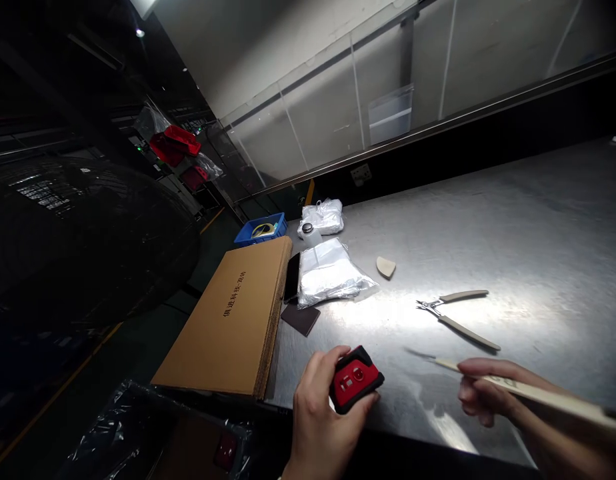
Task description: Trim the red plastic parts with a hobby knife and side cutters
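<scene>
Left hand [321, 417]: closed around a small red-and-black plastic case [355, 380], fingers over its far side and thumb along its near side, held just above the near edge of the worktop.

Right hand [488, 393]: fingers curled, holding a slender pointed tool with a long cream handle [513, 381]; the handle runs back along the forearm and the dark metal tip points toward the case.

Between hands: well apart; the tip stays a little to the right of the case, not touching it.

Near edge: the steel worktop [488, 220] ends just below both hands; the left wrist crosses that edge, and the right forearm lies beyond the right end of the view.

Landmark: a flat stack of tan corrugated cardboard [233, 327] with black printed characters, lying at the worktop's left end, just left of the case.

Beside the cardboard: a black smartphone [291, 277] and a dark square pad [301, 319] touch its right side.

Right of the cardboard: a clear bag of white items [331, 273], a pale wedge-shaped piece [385, 267], and beyond them grey-handled side cutters [453, 318], near the tool's tip.

Past the cardboard's far end: a blue plastic crate [261, 230] holding a tape roll [263, 230], a small white bottle with a dark cap [309, 233], and a second white bag [323, 217].
</scene>
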`<action>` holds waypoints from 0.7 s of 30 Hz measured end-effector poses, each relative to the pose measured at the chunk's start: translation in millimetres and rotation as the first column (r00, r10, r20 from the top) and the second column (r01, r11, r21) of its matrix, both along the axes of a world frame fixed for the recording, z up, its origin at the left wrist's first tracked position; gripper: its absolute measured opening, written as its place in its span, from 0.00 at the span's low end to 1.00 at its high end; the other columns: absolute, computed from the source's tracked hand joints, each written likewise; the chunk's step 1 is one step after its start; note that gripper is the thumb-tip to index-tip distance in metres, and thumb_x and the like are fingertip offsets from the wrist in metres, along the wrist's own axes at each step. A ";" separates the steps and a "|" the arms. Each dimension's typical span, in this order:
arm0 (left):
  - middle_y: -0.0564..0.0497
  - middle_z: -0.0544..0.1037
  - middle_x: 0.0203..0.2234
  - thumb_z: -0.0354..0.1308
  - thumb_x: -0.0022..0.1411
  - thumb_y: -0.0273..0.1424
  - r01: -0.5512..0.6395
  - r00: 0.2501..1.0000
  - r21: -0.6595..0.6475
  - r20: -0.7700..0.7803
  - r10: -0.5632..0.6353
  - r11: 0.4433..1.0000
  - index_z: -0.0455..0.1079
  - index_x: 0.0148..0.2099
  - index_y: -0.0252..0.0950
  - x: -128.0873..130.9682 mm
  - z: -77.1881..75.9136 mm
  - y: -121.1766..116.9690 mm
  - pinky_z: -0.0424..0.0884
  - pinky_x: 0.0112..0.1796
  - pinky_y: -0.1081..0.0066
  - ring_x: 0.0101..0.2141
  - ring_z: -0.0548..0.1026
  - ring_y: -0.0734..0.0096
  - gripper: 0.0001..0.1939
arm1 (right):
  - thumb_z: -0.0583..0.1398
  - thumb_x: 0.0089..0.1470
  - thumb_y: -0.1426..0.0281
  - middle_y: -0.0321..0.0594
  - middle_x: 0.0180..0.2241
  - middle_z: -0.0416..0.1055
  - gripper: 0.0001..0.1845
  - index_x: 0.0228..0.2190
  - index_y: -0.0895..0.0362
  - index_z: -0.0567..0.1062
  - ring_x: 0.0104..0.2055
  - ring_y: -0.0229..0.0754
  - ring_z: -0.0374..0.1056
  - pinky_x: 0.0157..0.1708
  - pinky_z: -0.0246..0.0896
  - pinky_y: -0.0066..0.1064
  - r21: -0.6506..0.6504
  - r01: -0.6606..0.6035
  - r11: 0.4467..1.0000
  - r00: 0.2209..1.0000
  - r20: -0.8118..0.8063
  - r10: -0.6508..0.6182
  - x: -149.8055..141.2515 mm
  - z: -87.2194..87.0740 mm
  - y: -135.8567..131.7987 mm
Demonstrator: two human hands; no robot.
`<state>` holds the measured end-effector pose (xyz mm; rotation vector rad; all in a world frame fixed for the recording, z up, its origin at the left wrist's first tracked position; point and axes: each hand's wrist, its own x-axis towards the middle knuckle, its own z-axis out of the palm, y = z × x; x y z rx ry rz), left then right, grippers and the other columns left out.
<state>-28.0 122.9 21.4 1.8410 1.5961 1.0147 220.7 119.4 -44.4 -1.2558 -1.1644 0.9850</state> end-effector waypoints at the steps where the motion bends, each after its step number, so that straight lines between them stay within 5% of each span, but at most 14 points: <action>1: 0.51 0.75 0.37 0.68 0.54 0.24 -0.006 1.000 -0.009 -0.008 0.006 1.000 0.72 0.51 0.43 0.6 0.6 -0.8 0.71 0.38 0.69 0.37 0.76 0.63 0.22 | 0.61 0.57 0.55 0.39 0.20 0.75 0.15 0.34 0.52 0.82 0.20 0.43 0.73 0.18 0.73 0.29 0.009 -0.039 0.999 0.999 0.005 0.039 -5.8 10.9 -0.5; 7: 0.50 0.75 0.37 0.67 0.56 0.25 0.066 0.990 -0.085 -0.120 -0.076 0.994 0.72 0.52 0.41 0.3 6.3 -3.0 0.71 0.38 0.68 0.37 0.76 0.62 0.21 | 0.58 0.60 0.55 0.37 0.25 0.73 0.15 0.37 0.51 0.77 0.23 0.38 0.66 0.21 0.67 0.25 -0.076 -0.159 0.984 0.986 0.030 0.162 -37.2 60.4 -10.5; 14: 0.47 0.74 0.37 0.64 0.59 0.25 0.117 0.967 -0.081 -0.216 -0.132 0.990 0.70 0.56 0.37 -0.7 2.2 -5.6 0.72 0.39 0.64 0.37 0.75 0.59 0.22 | 0.58 0.62 0.61 0.35 0.32 0.78 0.11 0.41 0.47 0.79 0.29 0.38 0.74 0.25 0.70 0.21 0.082 -0.323 0.943 0.940 0.146 0.309 -44.8 61.7 -3.7; 17: 0.44 0.75 0.37 0.63 0.61 0.27 0.134 0.952 -0.044 -0.272 -0.141 0.990 0.69 0.58 0.34 -1.1 -1.0 -5.3 0.72 0.39 0.61 0.37 0.75 0.56 0.22 | 0.57 0.63 0.68 0.37 0.41 0.81 0.13 0.47 0.46 0.78 0.37 0.41 0.78 0.37 0.74 0.24 0.225 -0.399 0.889 0.899 0.285 0.331 -47.7 64.0 -0.4; 21: 0.44 0.75 0.37 0.64 0.62 0.30 0.136 0.958 -0.045 -0.248 -0.143 0.990 0.70 0.57 0.33 -2.6 -1.5 -5.9 0.72 0.38 0.62 0.37 0.75 0.57 0.22 | 0.56 0.65 0.67 0.35 0.46 0.80 0.19 0.55 0.42 0.72 0.44 0.41 0.78 0.41 0.74 0.25 0.201 -0.517 0.832 0.843 0.287 0.455 -48.1 73.2 3.0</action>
